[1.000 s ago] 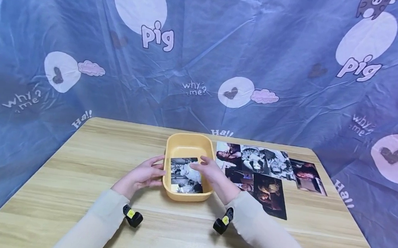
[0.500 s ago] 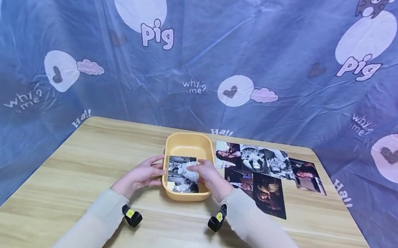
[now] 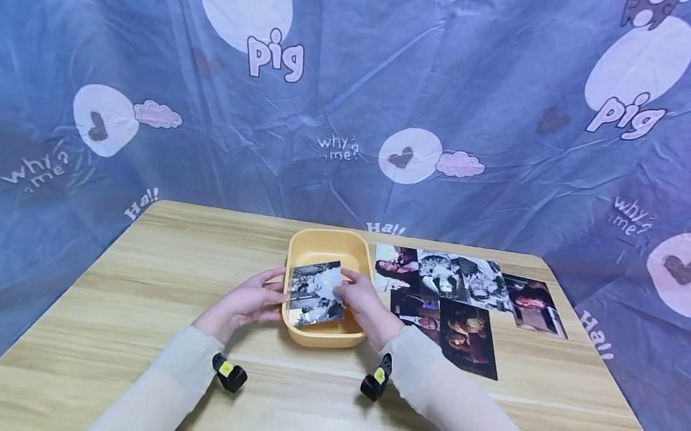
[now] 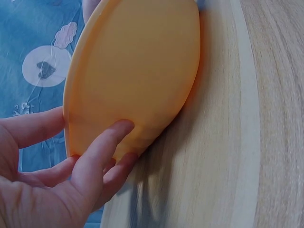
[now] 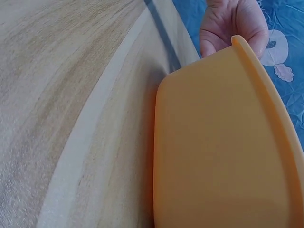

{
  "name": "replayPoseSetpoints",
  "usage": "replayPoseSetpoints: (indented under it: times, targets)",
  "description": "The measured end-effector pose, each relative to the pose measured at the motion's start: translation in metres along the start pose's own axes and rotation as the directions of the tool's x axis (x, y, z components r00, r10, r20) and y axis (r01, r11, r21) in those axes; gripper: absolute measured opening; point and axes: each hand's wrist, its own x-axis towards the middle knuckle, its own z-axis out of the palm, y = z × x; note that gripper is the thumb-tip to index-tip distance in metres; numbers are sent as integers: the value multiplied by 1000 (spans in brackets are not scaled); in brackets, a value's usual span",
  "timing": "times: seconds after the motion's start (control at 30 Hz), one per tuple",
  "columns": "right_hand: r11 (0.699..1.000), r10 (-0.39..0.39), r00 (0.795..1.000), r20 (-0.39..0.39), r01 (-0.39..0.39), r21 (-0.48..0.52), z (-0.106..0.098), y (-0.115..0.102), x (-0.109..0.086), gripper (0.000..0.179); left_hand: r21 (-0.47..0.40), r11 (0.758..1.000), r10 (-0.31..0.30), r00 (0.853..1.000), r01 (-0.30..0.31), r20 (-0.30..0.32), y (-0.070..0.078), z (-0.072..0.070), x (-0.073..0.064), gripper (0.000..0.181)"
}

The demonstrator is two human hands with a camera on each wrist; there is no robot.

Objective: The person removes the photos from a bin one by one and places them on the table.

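A yellow plastic box (image 3: pixel 321 341) stands on the table in the head view. My left hand (image 3: pixel 247 305) is at its left side; in the left wrist view the fingertips touch the outer wall, fingers spread. My right hand (image 3: pixel 367 308) reaches over the right rim into the box. Its thumb and fingers pinch the right edge of a black-and-white photo (image 3: pixel 314 296), which sits tilted, its right side raised. The right wrist view shows the box's outer wall (image 5: pixel 209 142) and my left hand (image 5: pixel 232 26) beyond it; the right hand's fingers are hidden there.
To the right of the box lie several photos: black-and-white ones (image 3: pixel 440 276) in the back row, a dark one (image 3: pixel 468 337) in front, and another (image 3: pixel 535 306) farther right. A blue printed curtain (image 3: pixel 357 104) hangs behind the wooden table (image 3: pixel 122 290).
My right hand has moved left into the box and taken hold of the photo's right edge. The photo has turned and its right side has come up. The left hand has stayed.
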Motion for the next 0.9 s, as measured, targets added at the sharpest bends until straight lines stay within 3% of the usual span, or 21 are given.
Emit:
replayPoseSetpoints:
  times: [0.07,0.2,0.6,0.73,0.9]
  targets:
    - [999,54,998,-14,-54,-2,5,-15,-14,65,-2,1000,-2,1000,2,0,0,0,0,75]
    - [997,67,998,2,-67,31,7,-26,-26,63,0,1000,3,1000,-3,7,-1,-1,0,75]
    - [993,0,1000,-8,1,122,5,-40,-38,61,6,1000,7,1000,-7,5,-3,-3,-1,75]
    - [983,-20,1000,-6,21,181,-6,-51,-42,63,-1,1000,6,1000,-6,4,-4,-4,0,76]
    - [985,-47,999,-20,50,167,-36,-59,-46,65,0,1000,6,1000,-6,3,-5,-4,0,75]
